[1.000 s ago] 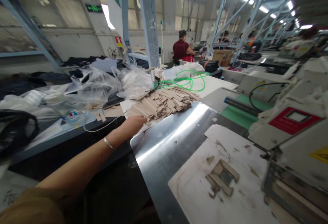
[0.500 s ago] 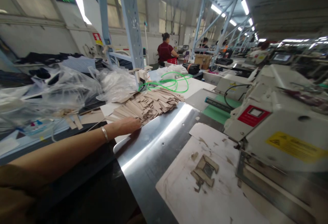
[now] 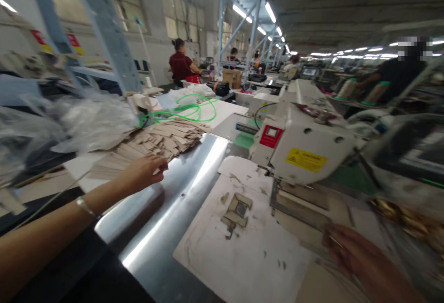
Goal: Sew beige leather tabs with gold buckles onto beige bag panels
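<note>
My left hand reaches to the near end of a fanned pile of tan fabric strips at the left edge of the shiny metal machine table. Its fingers are pinched on a pale strip end from the pile. My right hand is blurred at the lower right, in front of the white sewing machine. Its fingers are smeared by motion and look to hold a thin light piece. A worn white template plate with a small cut-out lies between my hands.
Crumpled clear plastic bags lie left of the pile, with a green hose coiled behind it. A blue steel post rises at the left. People work at further stations, one in a red top and another at the right.
The view has swung right, bringing the sewing machine and my right hand into sight. My left hand has closed on a strip at the pile's near end.
</note>
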A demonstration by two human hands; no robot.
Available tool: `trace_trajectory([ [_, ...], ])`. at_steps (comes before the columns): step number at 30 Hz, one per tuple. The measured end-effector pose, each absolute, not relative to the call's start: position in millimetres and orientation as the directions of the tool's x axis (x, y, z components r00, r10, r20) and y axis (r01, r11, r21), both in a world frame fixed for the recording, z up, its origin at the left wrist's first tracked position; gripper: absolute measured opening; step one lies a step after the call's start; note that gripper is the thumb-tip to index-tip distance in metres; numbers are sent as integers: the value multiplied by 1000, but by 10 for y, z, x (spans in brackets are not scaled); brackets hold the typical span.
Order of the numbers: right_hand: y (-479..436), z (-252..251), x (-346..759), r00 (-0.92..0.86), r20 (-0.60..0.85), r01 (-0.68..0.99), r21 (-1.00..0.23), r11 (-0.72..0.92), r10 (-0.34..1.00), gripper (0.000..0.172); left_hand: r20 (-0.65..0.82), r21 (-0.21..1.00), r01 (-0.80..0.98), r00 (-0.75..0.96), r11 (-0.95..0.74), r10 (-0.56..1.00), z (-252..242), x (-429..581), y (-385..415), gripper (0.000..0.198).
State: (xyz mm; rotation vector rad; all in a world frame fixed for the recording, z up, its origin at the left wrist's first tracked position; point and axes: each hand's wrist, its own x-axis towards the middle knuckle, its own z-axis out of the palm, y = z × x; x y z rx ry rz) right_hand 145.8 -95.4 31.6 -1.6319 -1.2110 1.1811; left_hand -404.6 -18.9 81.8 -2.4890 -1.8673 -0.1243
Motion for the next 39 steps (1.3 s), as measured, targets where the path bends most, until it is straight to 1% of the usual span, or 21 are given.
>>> trace_trajectory([
  [2,-962,383,1389,113,-319,68,-942,-328,941,33,193,199,891,374,-409,907,814,-3556,-154,17],
  [4,-949,453,1305,83,-332,-8,-943,-333,940,34,223,369,768,473,-523,852,787,-2933,-198,18],
  [6,-941,505,1227,59,-333,-22,-943,-332,941,35,198,457,649,593,-608,781,746,-2256,-309,19],
  [8,-950,534,1166,48,-318,14,-948,-319,947,36,184,501,542,695,-675,695,693,-1620,-421,26],
  [10,-967,548,1130,39,-275,112,-954,-277,961,36,155,513,515,732,-687,664,636,-1105,-478,31],
  [11,-975,553,1119,31,-241,187,-952,-242,970,34,138,508,519,738,-687,660,610,-905,-484,33],
  [13,-989,567,1106,23,-130,397,-909,-128,991,30,87,509,553,730,-660,678,571,-616,-473,33],
  [15,-1001,584,1101,22,28,631,-776,8,999,27,61,534,566,716,-629,696,549,-446,-452,33],
  [17,-1010,594,1106,16,149,798,-598,77,989,31,88,580,533,711,-616,698,536,-356,-436,36],
  [18,-1012,595,1113,12,170,846,-527,81,985,34,114,603,508,708,-615,696,530,-331,-430,37],
  [20,-1015,587,1129,8,148,890,-451,60,989,34,158,627,473,701,-619,695,519,-303,-419,39],
  [23,-1030,571,1121,-39,108,902,-423,82,993,30,150,614,484,704,-623,694,506,-285,-401,38],
  [27,-1073,570,1053,-88,89,940,-321,112,992,38,146,565,498,724,-657,674,527,-271,-398,42],
  [29,-1073,572,1067,-71,85,948,-303,94,994,37,149,537,503,734,-677,663,561,-287,-428,46],
  [31,-1045,572,1141,-34,105,930,-360,70,994,31,177,448,535,732,-716,658,595,-328,-478,40],
  [33,-999,571,1244,26,110,894,-447,26,994,26,233,299,581,725,-757,648,604,-382,-524,25],
  [35,-947,571,1319,57,63,840,-542,-14,996,26,267,195,599,730,-777,629,579,-421,-541,16],
  [36,-922,572,1334,56,32,808,-588,-27,998,27,271,183,593,736,-784,620,558,-428,-533,14],
  [39,-843,579,1305,15,-29,729,-684,-31,999,29,277,239,556,747,-796,604,502,-393,-449,14],
])
